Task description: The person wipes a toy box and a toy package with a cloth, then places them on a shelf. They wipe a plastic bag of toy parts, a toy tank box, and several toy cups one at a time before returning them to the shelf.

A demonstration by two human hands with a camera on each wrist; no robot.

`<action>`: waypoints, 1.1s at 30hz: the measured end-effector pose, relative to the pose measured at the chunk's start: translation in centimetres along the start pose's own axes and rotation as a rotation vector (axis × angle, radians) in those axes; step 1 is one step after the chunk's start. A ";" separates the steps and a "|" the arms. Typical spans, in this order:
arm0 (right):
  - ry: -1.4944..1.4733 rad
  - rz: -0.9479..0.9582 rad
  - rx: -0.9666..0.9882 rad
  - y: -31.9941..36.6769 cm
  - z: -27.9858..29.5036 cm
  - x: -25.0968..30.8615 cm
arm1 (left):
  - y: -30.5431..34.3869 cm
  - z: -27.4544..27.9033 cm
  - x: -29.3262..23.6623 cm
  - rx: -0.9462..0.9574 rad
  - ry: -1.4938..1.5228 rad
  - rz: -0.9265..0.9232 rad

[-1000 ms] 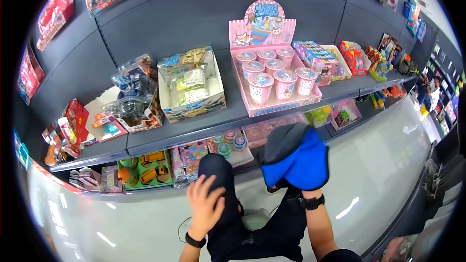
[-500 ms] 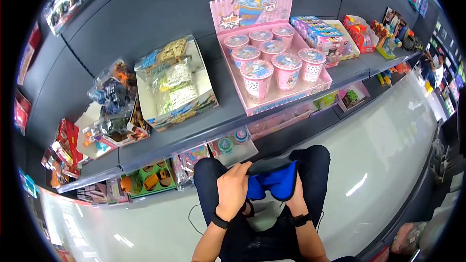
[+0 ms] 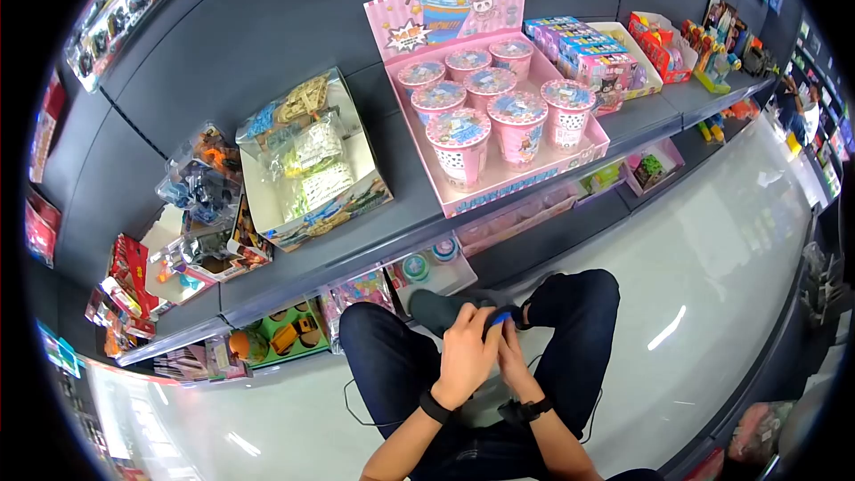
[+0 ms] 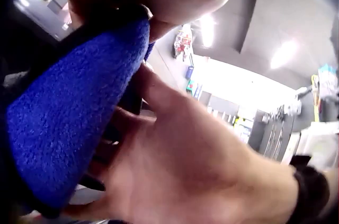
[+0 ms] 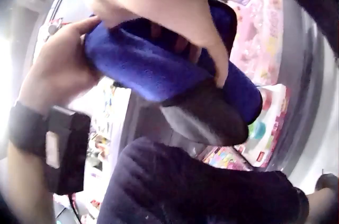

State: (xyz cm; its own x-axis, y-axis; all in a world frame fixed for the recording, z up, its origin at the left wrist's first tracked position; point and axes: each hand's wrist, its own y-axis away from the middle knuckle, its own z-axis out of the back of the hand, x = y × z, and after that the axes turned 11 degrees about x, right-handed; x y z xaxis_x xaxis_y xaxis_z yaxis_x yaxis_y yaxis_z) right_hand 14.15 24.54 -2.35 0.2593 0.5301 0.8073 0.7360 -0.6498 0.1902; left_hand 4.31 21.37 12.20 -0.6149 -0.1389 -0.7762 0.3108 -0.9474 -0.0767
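A blue cloth (image 3: pixel 501 318) with a dark edging and a grey area is bunched between both hands, over the person's lap. My left hand (image 3: pixel 468 356) grips it from the left. From the right side, my right hand (image 3: pixel 517 365) holds the same cloth, close beside the left. In the right wrist view the right hand (image 5: pixel 153 1) curls its fingers over the folded cloth (image 5: pixel 143 67), and the left hand (image 5: pixel 58 73) pinches its far end. The left wrist view has the cloth's plush blue face (image 4: pixel 69 112) hanging between the two hands.
Beyond the knees runs a grey shelf (image 3: pixel 405 233) carrying a pink display box (image 3: pixel 499 191) of paper cups. Left of it stands a carton (image 3: pixel 365 200) with bagged toys. Toy boxes (image 3: pixel 583 58) line the right. A lower shelf holds a tray (image 3: pixel 459 276) with small round tubs.
The cloth was spread over my raised right hand while my left hand was apart from it. Both hands have since come together on the cloth, lowered and folded it smaller.
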 end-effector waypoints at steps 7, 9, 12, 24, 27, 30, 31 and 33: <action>0.008 -0.301 0.128 -0.5 2.9 -1.5 | 0.9 -2.6 0.1 0.220 -0.086 0.068; -0.064 -0.240 0.211 -0.1 3.3 -1.3 | 0.9 -2.0 -0.4 0.291 -0.100 0.059; -0.254 -0.156 0.290 -0.1 3.7 -2.1 | 0.2 0.3 -3.0 0.310 -0.027 -0.057; 0.330 0.049 0.338 -0.6 3.8 -3.7 | -19.3 9.4 -1.7 -0.358 -0.387 0.054; 0.312 0.190 0.309 -0.5 3.3 -2.9 | -20.4 9.0 -1.9 -0.393 -0.247 0.061; 0.322 0.205 0.299 -0.2 3.7 -2.7 | -19.9 8.3 -1.8 -0.598 -0.129 -0.171; 0.318 0.211 0.279 -0.2 3.7 -2.6 | -19.0 8.3 -2.0 -0.631 -0.179 -0.245; 0.310 0.205 0.259 0.3 3.7 -2.3 | -16.1 8.2 -3.1 -0.677 -0.236 -0.369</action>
State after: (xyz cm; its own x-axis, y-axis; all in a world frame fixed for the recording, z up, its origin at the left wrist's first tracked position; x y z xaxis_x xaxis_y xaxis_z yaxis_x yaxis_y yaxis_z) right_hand 16.11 25.13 -6.15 0.2461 0.1909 0.9503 0.8315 -0.5454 -0.1057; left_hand -4.77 34.70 21.01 -0.8772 0.0200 -0.4796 0.3826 -0.5745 -0.7236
